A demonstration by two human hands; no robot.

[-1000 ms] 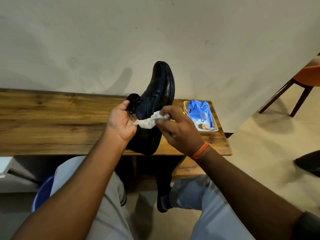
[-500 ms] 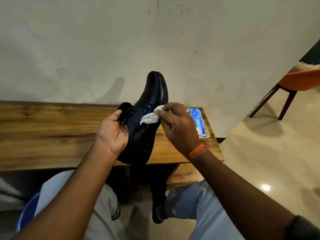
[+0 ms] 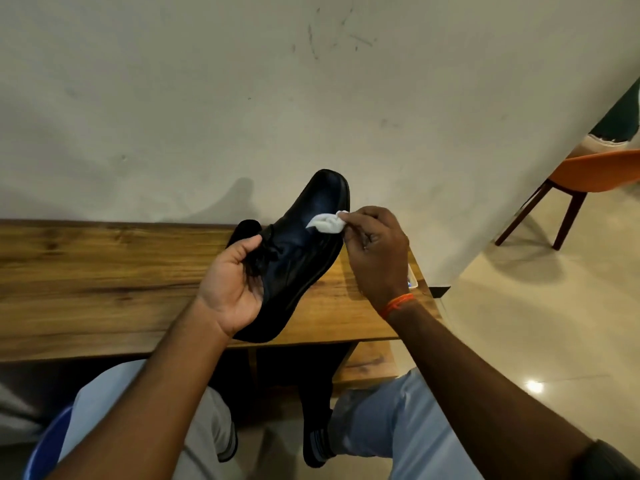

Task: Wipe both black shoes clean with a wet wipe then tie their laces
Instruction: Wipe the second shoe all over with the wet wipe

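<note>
Knees in pale grey trousers (image 3: 391, 420), cut off by the lower edge; a dark socked foot (image 3: 317, 441) on the floor between them. A blue rounded object (image 3: 45, 448) at the lower left corner, mostly cut off, not identifiable.

Left hand (image 3: 235, 289): palm up, fingers curled around the heel end of the shoe, thumb laid by the laces. The other fingers are hidden behind the shoe.

Shoe (image 3: 298, 258): black, smooth shiny leather, rounded toe, dark sole edge. Held tilted above the surface, heel toward the person, toe pointing up and away. Laces (image 3: 266, 251) form a dark tangle under the thumb; whether they are tied cannot be told.

Right hand (image 3: 377, 251): orange thread band (image 3: 398, 303) at the wrist. Fingers pinched shut on a wet wipe (image 3: 325, 223), white, soft, crumpled, pressed against the shoe's upper just left of the fingertips.

Surface (image 3: 104, 289): long wooden plank, brown with streaked grain, its near edge straight. Bare wood runs well left of the left fingers. A white tray corner (image 3: 414, 277) shows just right of the right wrist, the rest hidden by the hand.

Wall (image 3: 242, 98): plain, pale, scuffed, closing off the far side of the surface.

Floor (image 3: 519, 323): glossy cream tile, open to the right of the right fingers. Orange chair (image 3: 595, 171) with dark wooden legs, far right, cut off by the frame.
</note>
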